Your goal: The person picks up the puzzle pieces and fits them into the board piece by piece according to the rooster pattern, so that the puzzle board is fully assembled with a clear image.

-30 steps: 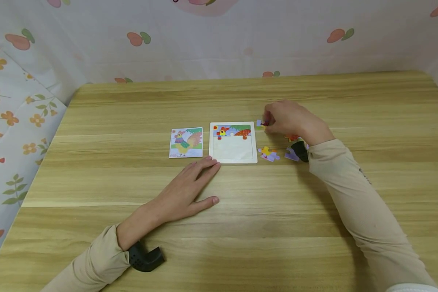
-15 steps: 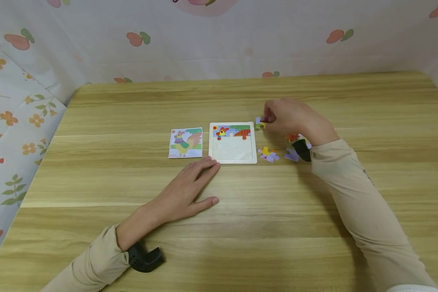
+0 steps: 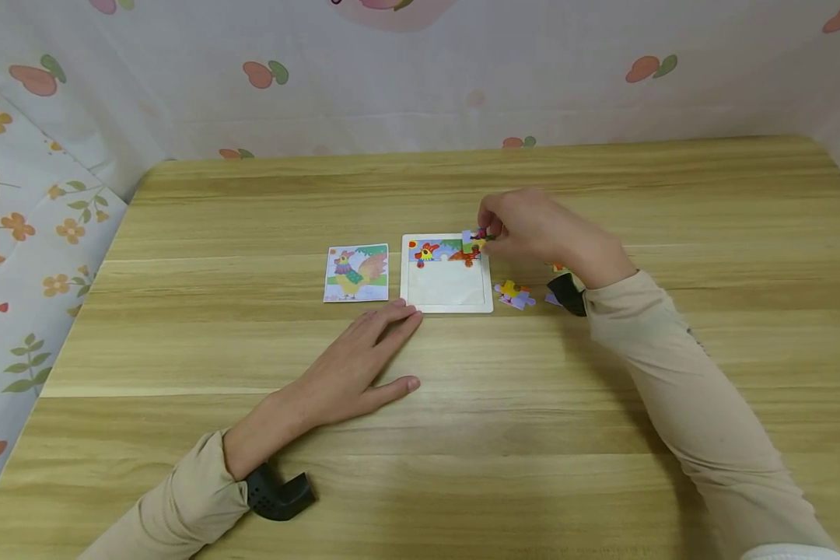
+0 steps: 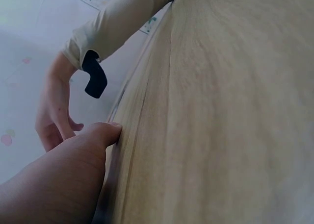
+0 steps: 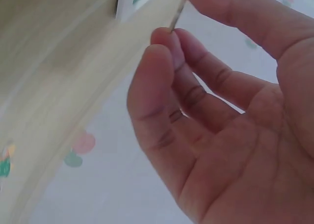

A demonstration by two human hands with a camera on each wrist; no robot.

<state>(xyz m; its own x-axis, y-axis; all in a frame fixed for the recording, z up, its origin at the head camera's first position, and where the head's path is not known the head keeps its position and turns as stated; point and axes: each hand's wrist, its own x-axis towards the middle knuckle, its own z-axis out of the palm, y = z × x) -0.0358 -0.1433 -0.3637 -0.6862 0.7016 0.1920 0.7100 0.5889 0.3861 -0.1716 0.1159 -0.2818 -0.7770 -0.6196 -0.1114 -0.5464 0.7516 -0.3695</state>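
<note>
My right hand (image 3: pixel 539 225) pinches a jigsaw piece (image 3: pixel 468 240) between thumb and fingers, above the upper right of a white puzzle tray (image 3: pixel 488 288). In the right wrist view the piece (image 5: pixel 177 14) shows only as a thin edge at the fingertips. Along the tray's top lie fitted pieces with a rooster's head (image 3: pixel 427 252) and part of its red tail; the lower part is bare. My left hand (image 3: pixel 353 362) lies flat on the table, its straight fingertips touching the tray's lower left corner. In the left wrist view its thumb (image 4: pixel 105 132) rests along the tabletop.
A picture card (image 3: pixel 356 274) of the whole rooster lies left of the tray. Loose jigsaw pieces (image 3: pixel 514 294) lie to the right, some partly hidden beneath the right wrist and its black camera mount (image 3: pixel 567 294). A patterned curtain (image 3: pixel 420 85) hangs behind the wooden table (image 3: pixel 504 435).
The right hand has lifted the jigsaw piece from the table right of the tray and carried it left, over the tray's upper right corner. The left hand has stayed still.
</note>
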